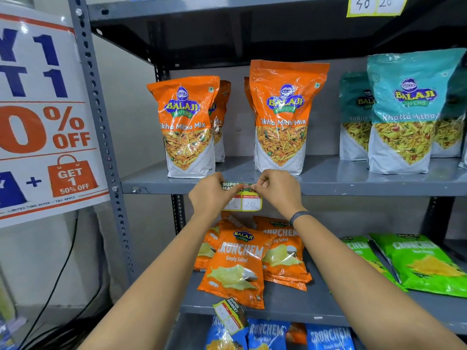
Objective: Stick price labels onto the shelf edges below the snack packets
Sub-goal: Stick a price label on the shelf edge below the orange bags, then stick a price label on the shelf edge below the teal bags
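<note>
We held price label (246,201) at frame centre against shelf edge (353,189), long axis level along edge. Left hand (211,195) pinched upper left corner, right hand (279,189) upper right, both equally near. Orange packets (280,117) stood directly above.

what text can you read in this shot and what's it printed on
"BALAJI WAFERS Tikha Mitha Mix": orange pouches
"Khatta Mitha": teal pouches
"CRUNCHEM Simply Salted": orange packets
"SUPER MA…", "20": price label both hands press to shelf edge; left price half hidden
"40", "20": upper label
"GET 1 50% OFF": poster; fine print blurred
Loose label: "SUPER MARKET", prices unreadable
</note>
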